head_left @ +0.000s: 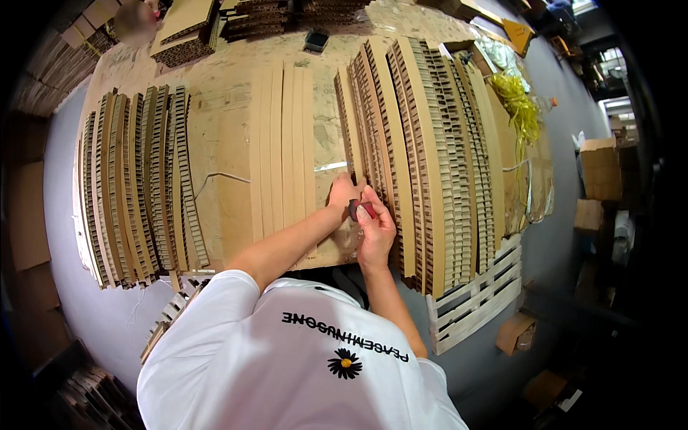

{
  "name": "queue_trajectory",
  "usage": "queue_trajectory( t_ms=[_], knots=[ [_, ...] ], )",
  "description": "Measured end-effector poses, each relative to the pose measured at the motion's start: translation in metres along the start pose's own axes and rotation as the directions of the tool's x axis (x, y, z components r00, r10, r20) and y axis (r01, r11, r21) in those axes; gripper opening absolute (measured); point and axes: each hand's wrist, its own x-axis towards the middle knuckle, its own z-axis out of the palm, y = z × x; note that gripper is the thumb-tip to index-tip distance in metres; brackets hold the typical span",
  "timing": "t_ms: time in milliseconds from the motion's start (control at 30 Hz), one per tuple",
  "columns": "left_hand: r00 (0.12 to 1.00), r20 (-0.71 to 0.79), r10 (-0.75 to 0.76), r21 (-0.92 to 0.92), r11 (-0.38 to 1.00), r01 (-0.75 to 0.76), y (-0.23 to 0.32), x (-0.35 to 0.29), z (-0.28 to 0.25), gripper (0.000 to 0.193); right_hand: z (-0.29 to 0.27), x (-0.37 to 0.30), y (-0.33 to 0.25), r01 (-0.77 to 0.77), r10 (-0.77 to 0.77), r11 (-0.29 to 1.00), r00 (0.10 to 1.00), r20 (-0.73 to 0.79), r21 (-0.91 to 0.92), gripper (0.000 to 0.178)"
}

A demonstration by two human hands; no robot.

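Note:
My right hand (378,233) is closed around a small dark red and black object (363,210), whose exact kind I cannot make out. Just beyond it, my left hand (345,191) is bent at the near end of a honeycomb cardboard strip (347,118). Its fingers are curled and partly hidden, with a dark spot beside them. Right of both hands stands a long row of honeycomb cardboard strips (416,165), set on edge. To the left, several flat, smooth cardboard strips (282,150) lie side by side on the cardboard-covered table (222,143).
Another group of honeycomb strips (140,186) fills the table's left end. Cardboard stacks (185,32) and a small black tray (315,41) sit at the far side. Yellow strapping (517,104) lies at the right. A white slatted pallet (476,294) shows below the right corner.

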Motion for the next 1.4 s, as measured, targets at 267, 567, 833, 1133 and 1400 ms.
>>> queue_trajectory(
  t_ms=[267,567,833,1133,1400],
  knots=[
    [0.995,0.064,-0.073,-0.189,0.978,0.084,0.007,-0.001,-0.016,0.049,0.003,0.005,0.001,0.043,-0.04,0.998,0.998,-0.047,0.055,0.032],
    [0.986,-0.049,0.157,-0.08,0.984,-0.16,-0.019,-0.039,-0.091,0.065,0.008,0.008,-0.004,-0.021,0.022,0.999,1.0,-0.022,0.042,0.027],
    [0.887,-0.419,0.192,0.191,0.974,-0.121,-0.087,-0.052,-0.232,0.041,0.015,0.041,0.026,-0.165,0.165,0.983,0.986,0.001,-0.083,0.036],
    [0.887,-0.459,0.036,0.206,0.976,0.067,-0.13,-0.038,-0.207,0.037,0.015,0.068,0.071,-0.051,0.059,0.963,0.998,0.025,-0.265,0.026],
    [0.835,-0.511,0.206,0.377,0.926,0.002,-0.12,-0.031,-0.209,0.05,0.031,0.089,0.077,-0.107,0.103,0.978,0.994,-0.029,-0.181,0.024]
  ],
)
